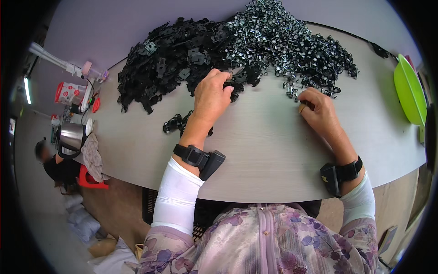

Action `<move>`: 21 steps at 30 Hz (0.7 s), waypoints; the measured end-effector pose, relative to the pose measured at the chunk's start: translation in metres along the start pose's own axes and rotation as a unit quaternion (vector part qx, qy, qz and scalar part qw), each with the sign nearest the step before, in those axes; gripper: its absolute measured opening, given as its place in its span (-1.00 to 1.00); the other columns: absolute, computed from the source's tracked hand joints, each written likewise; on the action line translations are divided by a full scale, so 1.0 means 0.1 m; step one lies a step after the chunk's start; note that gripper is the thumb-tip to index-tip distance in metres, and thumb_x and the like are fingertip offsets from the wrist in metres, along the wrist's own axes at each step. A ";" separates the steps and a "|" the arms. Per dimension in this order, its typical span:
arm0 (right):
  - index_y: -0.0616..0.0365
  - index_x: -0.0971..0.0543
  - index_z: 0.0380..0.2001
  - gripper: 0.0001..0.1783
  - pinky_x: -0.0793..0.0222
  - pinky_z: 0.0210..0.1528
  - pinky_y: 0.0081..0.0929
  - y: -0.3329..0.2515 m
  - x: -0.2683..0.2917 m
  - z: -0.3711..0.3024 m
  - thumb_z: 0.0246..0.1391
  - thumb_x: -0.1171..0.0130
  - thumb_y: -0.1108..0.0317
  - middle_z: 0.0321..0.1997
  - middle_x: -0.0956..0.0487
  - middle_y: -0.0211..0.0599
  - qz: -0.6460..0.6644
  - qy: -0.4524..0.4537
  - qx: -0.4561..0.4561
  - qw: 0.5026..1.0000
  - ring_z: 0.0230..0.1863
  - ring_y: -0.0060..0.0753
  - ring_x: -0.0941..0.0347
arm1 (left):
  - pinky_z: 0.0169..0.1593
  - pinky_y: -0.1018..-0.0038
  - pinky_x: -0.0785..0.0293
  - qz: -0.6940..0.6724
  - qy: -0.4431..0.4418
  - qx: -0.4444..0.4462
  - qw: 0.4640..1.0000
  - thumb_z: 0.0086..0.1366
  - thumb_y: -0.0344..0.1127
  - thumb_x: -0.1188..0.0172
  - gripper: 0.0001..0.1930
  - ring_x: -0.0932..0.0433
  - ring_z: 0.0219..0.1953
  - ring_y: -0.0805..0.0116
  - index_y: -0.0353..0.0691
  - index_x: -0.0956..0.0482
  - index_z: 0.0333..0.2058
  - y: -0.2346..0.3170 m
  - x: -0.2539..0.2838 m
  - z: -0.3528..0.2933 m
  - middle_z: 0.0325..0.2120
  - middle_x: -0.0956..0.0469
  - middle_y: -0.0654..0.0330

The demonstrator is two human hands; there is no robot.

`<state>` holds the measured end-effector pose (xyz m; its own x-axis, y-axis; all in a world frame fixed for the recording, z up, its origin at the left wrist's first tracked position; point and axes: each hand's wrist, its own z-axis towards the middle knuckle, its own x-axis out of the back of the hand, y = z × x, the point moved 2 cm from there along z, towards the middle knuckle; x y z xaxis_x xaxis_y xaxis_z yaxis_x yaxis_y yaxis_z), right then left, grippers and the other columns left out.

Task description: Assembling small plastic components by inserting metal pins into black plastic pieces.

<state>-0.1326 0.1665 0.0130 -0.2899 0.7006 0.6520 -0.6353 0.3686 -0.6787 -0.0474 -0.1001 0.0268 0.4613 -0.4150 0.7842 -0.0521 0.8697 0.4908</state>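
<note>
My left hand [213, 93] reaches to the front edge of a heap of flat black plastic parts [175, 50]. Its thumb and forefinger close around a black plastic part [235, 85], partly covered by the fingers. My right hand [319, 109] is curled, fingertips pressed together, just in front of a few small wheel-headed metal pins [292, 87]. Something dark shows in its grip, too hidden to name. Behind it rises a large heap of the same shiny pins [283, 41]. Near my left wrist lies a small group of black pieces with round ends [174, 123].
The pale table [260, 160] has a curved near edge. A green plastic basin [408, 91] stands at the right edge. On the left are a steel kettle [72, 137], a cloth [92, 157] and a red-white packet [70, 93]. Farther left, another person [59, 164] sits.
</note>
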 end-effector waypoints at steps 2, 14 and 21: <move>0.30 -0.53 -0.35 -0.80 -0.38 -0.32 -0.33 -0.02 0.00 -0.05 -0.16 -0.12 0.58 -0.37 -0.50 -0.17 -0.021 -0.013 0.000 1.000 -0.43 -0.09 -0.45 | -0.19 0.29 -0.48 -0.028 0.033 -0.004 0.999 -0.02 -0.49 -0.35 -0.79 -0.56 -0.24 0.10 -0.26 -0.62 -0.33 0.02 0.01 0.01 -0.33 -0.57 0.17; 0.32 -0.53 -0.31 -0.73 -0.42 -0.27 -0.28 -0.12 0.09 -0.10 -0.20 -0.20 0.60 -0.22 -0.51 -0.18 0.006 -0.114 0.026 0.993 -0.34 -0.07 -0.50 | -0.44 0.54 -0.54 -0.597 -0.262 0.257 0.713 0.29 -0.35 -0.17 -0.89 -0.62 -0.48 0.41 -0.27 -0.50 -0.33 0.55 -0.21 -0.34 -0.44 -0.61 0.10; 0.26 -0.52 -0.30 -0.70 -0.44 -0.29 -0.35 -0.19 0.12 -0.10 -0.21 -0.26 0.59 -0.24 -0.50 -0.22 0.045 -0.109 0.015 0.993 -0.35 -0.16 -0.49 | -0.48 0.57 -0.51 -0.580 -0.305 0.288 0.698 0.20 -0.42 -0.21 -0.86 -0.57 -0.52 0.46 -0.32 -0.53 -0.28 0.53 -0.34 -0.41 -0.48 -0.57 0.17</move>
<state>-0.1162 0.1738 0.0302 -0.4934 0.5794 0.6488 -0.6198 0.2891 -0.7295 -0.0293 -0.0292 0.0102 0.0358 -0.9404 -0.3382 -0.3855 -0.3252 0.8635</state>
